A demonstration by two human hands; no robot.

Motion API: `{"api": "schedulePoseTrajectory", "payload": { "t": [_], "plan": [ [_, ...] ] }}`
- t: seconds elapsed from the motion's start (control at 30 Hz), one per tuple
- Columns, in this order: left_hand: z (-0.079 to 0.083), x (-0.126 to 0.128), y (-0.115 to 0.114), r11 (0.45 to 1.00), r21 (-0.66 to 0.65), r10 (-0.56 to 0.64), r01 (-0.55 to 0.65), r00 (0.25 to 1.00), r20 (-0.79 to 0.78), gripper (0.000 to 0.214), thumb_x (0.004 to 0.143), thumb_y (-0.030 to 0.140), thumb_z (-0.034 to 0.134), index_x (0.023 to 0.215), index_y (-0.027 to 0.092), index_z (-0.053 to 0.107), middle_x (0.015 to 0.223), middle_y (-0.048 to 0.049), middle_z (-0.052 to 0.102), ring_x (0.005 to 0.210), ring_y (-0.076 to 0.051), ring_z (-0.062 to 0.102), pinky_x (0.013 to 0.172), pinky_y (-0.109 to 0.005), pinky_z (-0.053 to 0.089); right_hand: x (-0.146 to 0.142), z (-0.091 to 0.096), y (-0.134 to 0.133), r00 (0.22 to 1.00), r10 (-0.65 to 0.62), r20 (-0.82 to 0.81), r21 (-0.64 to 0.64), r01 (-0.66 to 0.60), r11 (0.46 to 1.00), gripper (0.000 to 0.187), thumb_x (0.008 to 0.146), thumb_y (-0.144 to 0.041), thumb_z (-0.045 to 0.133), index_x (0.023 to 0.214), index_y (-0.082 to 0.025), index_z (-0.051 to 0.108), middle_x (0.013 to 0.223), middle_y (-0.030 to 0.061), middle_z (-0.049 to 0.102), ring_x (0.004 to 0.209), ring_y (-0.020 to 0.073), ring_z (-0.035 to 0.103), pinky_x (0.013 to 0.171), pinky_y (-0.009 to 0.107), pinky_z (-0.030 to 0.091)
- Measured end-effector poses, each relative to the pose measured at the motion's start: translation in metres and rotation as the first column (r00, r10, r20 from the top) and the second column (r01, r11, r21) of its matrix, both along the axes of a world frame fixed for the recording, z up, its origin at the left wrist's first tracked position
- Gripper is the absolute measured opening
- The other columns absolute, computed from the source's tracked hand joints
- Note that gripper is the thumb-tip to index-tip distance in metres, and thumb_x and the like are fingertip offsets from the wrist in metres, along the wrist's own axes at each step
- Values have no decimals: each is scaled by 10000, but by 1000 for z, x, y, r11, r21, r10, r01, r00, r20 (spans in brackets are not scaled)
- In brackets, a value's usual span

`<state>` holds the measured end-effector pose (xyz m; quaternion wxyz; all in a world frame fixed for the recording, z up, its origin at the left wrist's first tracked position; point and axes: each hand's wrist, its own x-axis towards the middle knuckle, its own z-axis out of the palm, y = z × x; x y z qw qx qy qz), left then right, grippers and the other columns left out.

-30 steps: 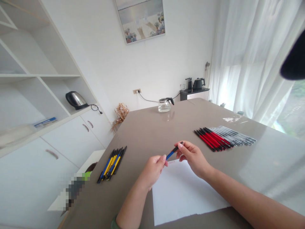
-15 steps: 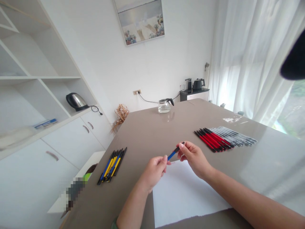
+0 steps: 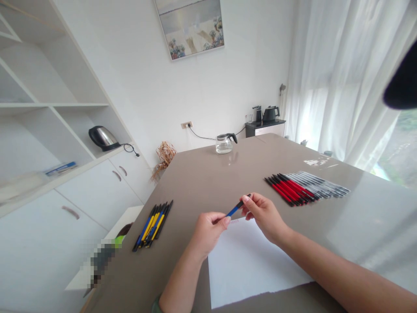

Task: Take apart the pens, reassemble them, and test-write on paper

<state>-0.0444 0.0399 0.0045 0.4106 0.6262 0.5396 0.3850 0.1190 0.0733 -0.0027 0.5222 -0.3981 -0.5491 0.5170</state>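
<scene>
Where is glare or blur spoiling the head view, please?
Head view: window light through the curtain glares across the table, washing out the clear pens; a pixelated patch sits lower left; the blue pen in both hands stays sharp.

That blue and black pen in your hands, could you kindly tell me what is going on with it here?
A person holds a slim blue and black pen between both hands above the white paper sheet on the grey-brown table. The left hand pinches its blue end; the right hand has the black end. A row of blue, yellow and black pens lies to the left, and a row of red, black and clear pens lies to the right.
</scene>
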Motion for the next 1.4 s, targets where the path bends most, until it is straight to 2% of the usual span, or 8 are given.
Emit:
{"api": "schedulePoseTrajectory", "payload": {
  "t": [0.13, 0.3, 0.67, 0.77, 0.97, 1.1, 1.27, 1.4],
  "plan": [
    [2, 3, -2, 997, -75, 0, 7, 996, 86, 342, 724, 458, 485, 777, 131, 569, 550, 39, 408, 456, -62, 302, 435, -201, 227, 1, -1, 1, 1000, -1, -20, 6, 1, 1000, 324, 755, -452, 449, 707, -141, 529, 583, 23, 552, 527, 104, 495, 495, 239, 399],
    [3, 3, -3, 968, -211, -96, 138, 976, 197, 474, 783, 517, 323, 789, 108, 564, 511, 49, 337, 413, -54, 241, 407, -204, 181, 1, 0, 1, 1000, 7, -22, 13, -7, 1000, 320, 763, -446, 441, 718, -140, 522, 613, 30, 561, 550, 110, 508, 499, 237, 402],
    [4, 0, -2, 999, -23, -23, 24, 999, 27, 325, 716, 429, 507, 732, 117, 596, 483, 49, 358, 467, -73, 304, 448, -209, 227, 0, 0, -1, 999, -37, 11, -2, 37, 999, 339, 737, -477, 459, 658, -152, 516, 584, 30, 566, 522, 109, 494, 507, 248, 408],
    [4, 3, -2, 997, -72, -12, 20, 994, 107, 350, 726, 457, 485, 756, 120, 575, 514, 47, 382, 437, -54, 281, 430, -202, 212, 1, 0, 0, 1000, -27, -9, 7, 27, 1000, 336, 743, -470, 456, 687, -147, 526, 586, 29, 560, 531, 110, 499, 504, 244, 405],
    [6, 4, -5, 962, -217, -107, 167, 959, 263, 483, 773, 529, 335, 822, 109, 569, 507, 40, 395, 391, -45, 230, 396, -203, 152, 2, 2, 0, 999, -3, -46, 9, 4, 1000, 326, 761, -454, 437, 713, -144, 523, 674, 47, 581, 573, 112, 514, 507, 236, 404],
    [6, 3, -5, 976, -155, -133, 151, 984, 117, 386, 769, 460, 405, 757, 116, 580, 501, 34, 409, 419, -59, 264, 428, -208, 202, 0, 2, 0, 1000, -17, -27, 6, 17, 1000, 344, 738, -479, 456, 680, -146, 521, 616, 35, 576, 539, 110, 508, 499, 237, 403],
    [1, 3, -2, 997, 76, -17, 28, 990, -137, 352, 762, 434, 414, 625, 142, 553, 509, 34, 393, 473, -87, 318, 463, -218, 229, 0, -1, 1, 998, -57, 10, -20, 57, 998, 346, 727, -485, 470, 628, -154, 493, 578, 33, 570, 508, 108, 494, 483, 240, 404],
    [-1, 5, -1, 994, 109, 14, 2, 989, -150, 350, 770, 449, 394, 655, 151, 538, 520, 41, 363, 488, -91, 317, 461, -216, 225, 1, -1, 2, 998, -63, -1, -22, 63, 998, 342, 729, -486, 465, 625, -160, 478, 591, 39, 576, 516, 111, 497, 481, 239, 405]
  ]
}}
